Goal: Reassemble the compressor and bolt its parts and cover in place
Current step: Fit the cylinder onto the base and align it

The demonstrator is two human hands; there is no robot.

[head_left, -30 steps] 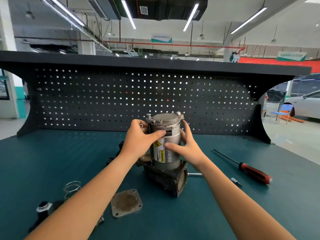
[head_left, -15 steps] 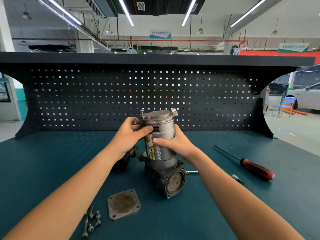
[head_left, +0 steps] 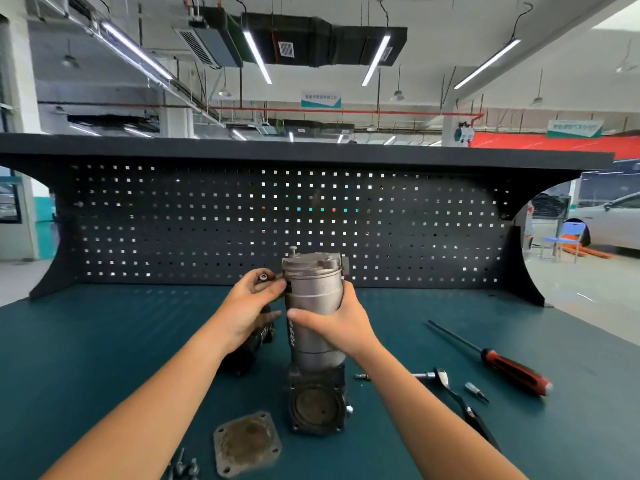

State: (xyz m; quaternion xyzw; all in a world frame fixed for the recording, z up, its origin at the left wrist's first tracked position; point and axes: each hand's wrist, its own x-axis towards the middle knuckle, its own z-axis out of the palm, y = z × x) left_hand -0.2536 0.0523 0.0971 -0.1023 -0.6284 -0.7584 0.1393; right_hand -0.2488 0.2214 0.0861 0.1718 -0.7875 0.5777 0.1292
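Dull grey cast-metal compressor, tarnished square metal cover plate with rough stained face, matt teal bench top, glossy red-black plastic screwdriver handle, matt black perforated backboard.

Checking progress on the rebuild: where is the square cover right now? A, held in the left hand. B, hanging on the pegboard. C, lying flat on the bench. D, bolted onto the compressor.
C: the cover lies flat on the bench beside the compressor, whose round opening is bare. The left hand pinches a bolt, and the right hand grips the compressor.
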